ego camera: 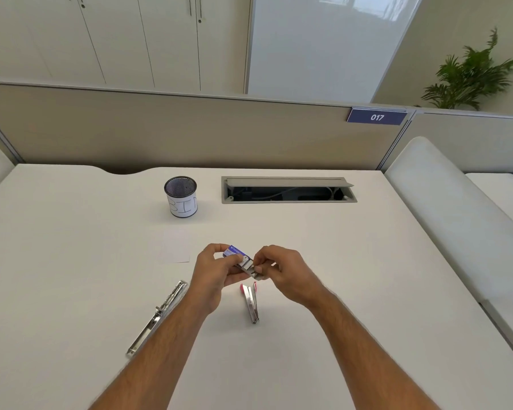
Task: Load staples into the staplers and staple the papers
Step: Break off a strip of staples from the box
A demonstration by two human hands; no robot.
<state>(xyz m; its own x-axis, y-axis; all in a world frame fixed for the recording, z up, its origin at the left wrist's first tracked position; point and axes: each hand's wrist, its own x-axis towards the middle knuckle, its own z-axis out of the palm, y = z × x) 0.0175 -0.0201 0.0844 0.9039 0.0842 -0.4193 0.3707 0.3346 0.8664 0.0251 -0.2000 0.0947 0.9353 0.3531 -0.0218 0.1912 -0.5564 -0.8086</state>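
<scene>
Staple box (237, 253), blue and partly slid open, is held above the desk (323, 261): left hand (216, 269) grips its sleeve, right hand (279, 269) pinches the tray end. Pink stapler (251, 303) lies just at 6 o'clock, opened metal stapler (157, 315) at 8, paper (176, 245) at 10.

Just two bare forearms, a bit hairy; left hand (216, 269) and right hand (282, 270), no sleeves showing.

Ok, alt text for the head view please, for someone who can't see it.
Both hands, left hand and right hand, hold a blue staple box above a white desk. Two opened staplers lie below: a silver stapler and a pink stapler.
</scene>
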